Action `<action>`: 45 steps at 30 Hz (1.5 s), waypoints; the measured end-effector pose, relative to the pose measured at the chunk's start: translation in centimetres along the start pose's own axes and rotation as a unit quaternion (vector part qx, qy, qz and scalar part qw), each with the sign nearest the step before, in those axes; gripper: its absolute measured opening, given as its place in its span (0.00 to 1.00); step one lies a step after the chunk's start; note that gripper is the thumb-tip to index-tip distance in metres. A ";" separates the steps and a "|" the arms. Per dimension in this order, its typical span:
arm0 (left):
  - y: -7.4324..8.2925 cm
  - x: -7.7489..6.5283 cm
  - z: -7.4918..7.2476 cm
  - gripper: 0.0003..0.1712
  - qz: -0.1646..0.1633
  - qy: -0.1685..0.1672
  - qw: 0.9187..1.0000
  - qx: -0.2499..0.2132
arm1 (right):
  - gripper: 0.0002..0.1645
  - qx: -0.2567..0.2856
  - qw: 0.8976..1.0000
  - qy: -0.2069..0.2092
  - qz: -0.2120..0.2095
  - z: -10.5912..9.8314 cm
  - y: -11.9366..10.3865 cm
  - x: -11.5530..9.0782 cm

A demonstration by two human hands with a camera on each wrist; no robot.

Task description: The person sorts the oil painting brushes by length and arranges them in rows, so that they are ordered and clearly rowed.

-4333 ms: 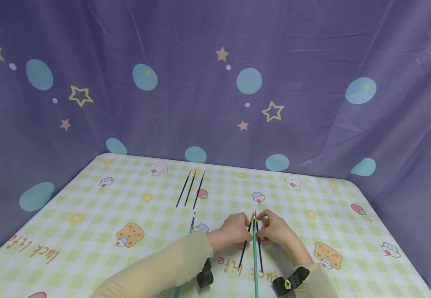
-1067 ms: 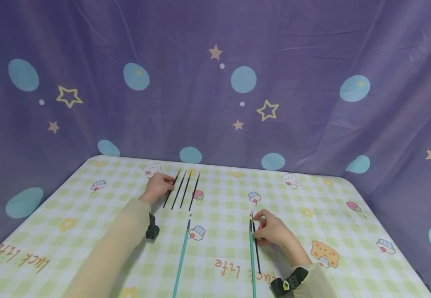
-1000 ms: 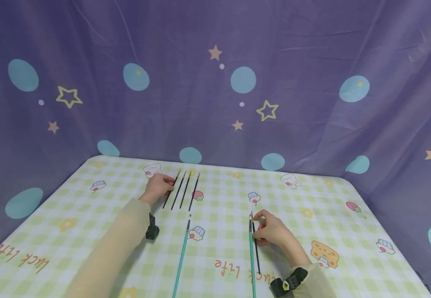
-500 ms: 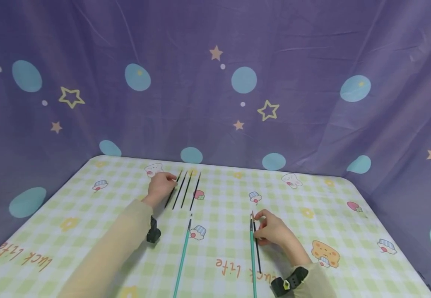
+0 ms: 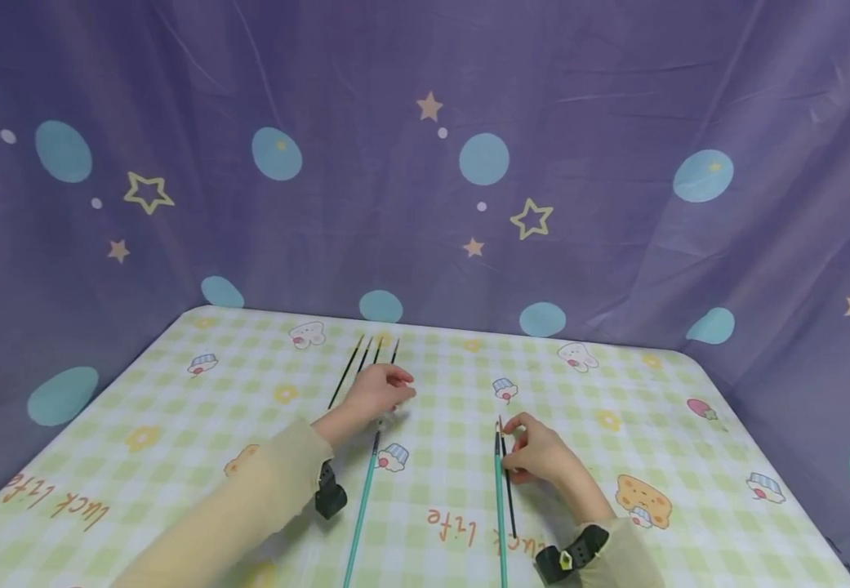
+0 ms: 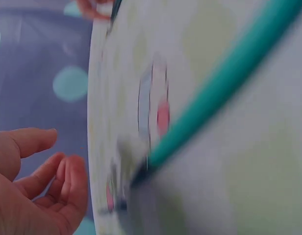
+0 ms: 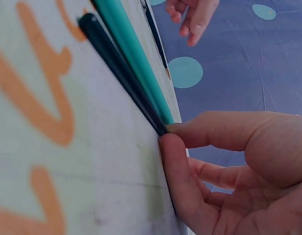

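Note:
My left hand (image 5: 375, 394) hovers over the lower part of a row of thin black paintbrushes (image 5: 345, 374), hiding some of their handles. Its fingers are loosely bent with nothing between them, as the left wrist view also shows of this hand (image 6: 43, 181). At the right, my right hand (image 5: 538, 449) pinches a black paintbrush (image 5: 509, 498) near its bristle end between thumb and forefinger. This pinched black brush (image 7: 122, 71) lies along a teal-handled paintbrush (image 5: 500, 514) on the cloth. Another teal-handled paintbrush (image 5: 362, 510) lies below the row, beside my left forearm.
A green-and-white checked cloth (image 5: 586, 400) with cartoon prints covers the table. Behind it hangs a purple curtain (image 5: 366, 237) with stars and teal dots. Each wrist wears a black strapped camera, the left camera (image 5: 330, 492) close above the cloth.
My left hand took a black paintbrush from the right cluster, laid it at the row's left end, let go and moved right. My right hand stays at its black brush.

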State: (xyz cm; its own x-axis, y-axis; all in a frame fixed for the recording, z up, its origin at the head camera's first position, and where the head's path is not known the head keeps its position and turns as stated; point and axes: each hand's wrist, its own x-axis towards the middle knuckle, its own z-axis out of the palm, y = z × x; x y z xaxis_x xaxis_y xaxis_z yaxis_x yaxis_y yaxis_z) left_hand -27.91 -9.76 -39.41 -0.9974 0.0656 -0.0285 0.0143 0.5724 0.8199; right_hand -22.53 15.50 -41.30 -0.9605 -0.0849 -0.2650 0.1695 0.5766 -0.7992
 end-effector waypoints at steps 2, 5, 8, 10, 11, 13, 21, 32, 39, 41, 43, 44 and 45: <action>0.6 -0.9 0.9 0.14 0.007 -0.019 1.000 0.003 | 0.26 -0.001 1.000 0.000 0.000 0.0 0.0 0.0; 1.4 -2.2 2.2 0.16 0.019 -0.051 0.998 -0.005 | 0.26 -0.001 1.000 -0.001 -0.001 0.0 0.1 0.1; 2.0 -3.5 3.5 0.17 0.024 -0.083 0.996 -0.012 | 0.26 -0.001 1.000 -0.003 -0.001 0.0 0.2 0.2; 2.4 -4.2 4.5 0.18 0.021 -0.099 0.995 -0.016 | 0.26 -0.001 1.000 -0.005 -0.001 0.0 0.2 0.2; 2.6 -4.5 4.9 0.18 0.019 -0.107 0.994 -0.018 | 0.26 0.000 1.000 -0.006 -0.002 0.0 0.2 0.1; 2.8 -5.1 5.8 0.18 0.013 -0.120 0.992 -0.028 | 0.26 0.000 1.000 -0.006 -0.002 0.1 0.3 0.1; 3.9 -7.0 8.9 0.21 0.008 -0.127 0.992 -0.019 | 0.26 -0.007 1.000 0.003 0.003 0.2 0.1 0.1; 4.7 -7.1 11.1 0.33 0.043 -0.094 0.993 0.064 | 0.27 -0.039 0.999 0.008 -0.012 0.0 0.1 0.0; 5.2 -7.0 11.3 0.35 0.054 -0.088 0.989 0.102 | 0.26 -0.014 1.000 0.007 -0.012 0.0 0.2 0.1; 5.3 -7.1 11.2 0.34 0.056 -0.087 0.989 0.105 | 0.26 -0.012 1.000 0.006 -0.011 0.0 0.2 0.1; 5.3 -7.2 11.2 0.34 0.054 -0.087 0.989 0.104 | 0.26 -0.013 1.000 0.006 -0.010 0.0 0.2 0.1; 5.3 -7.2 11.2 0.34 0.054 -0.088 0.989 0.105 | 0.26 -0.013 1.000 0.006 -0.009 0.0 0.2 0.1; 5.2 -7.2 11.2 0.34 0.053 -0.088 0.989 0.105 | 0.26 -0.015 1.000 0.006 -0.009 0.1 0.2 0.1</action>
State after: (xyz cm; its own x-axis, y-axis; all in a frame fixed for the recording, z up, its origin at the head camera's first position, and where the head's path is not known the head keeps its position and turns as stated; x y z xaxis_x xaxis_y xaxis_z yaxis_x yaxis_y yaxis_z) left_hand -19.89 1.91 -41.31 -0.9620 0.2655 -0.0633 0.1510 0.7110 0.6868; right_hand -22.54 15.58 -41.54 -0.9659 -0.0856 -0.2445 0.1463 0.5989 -0.7874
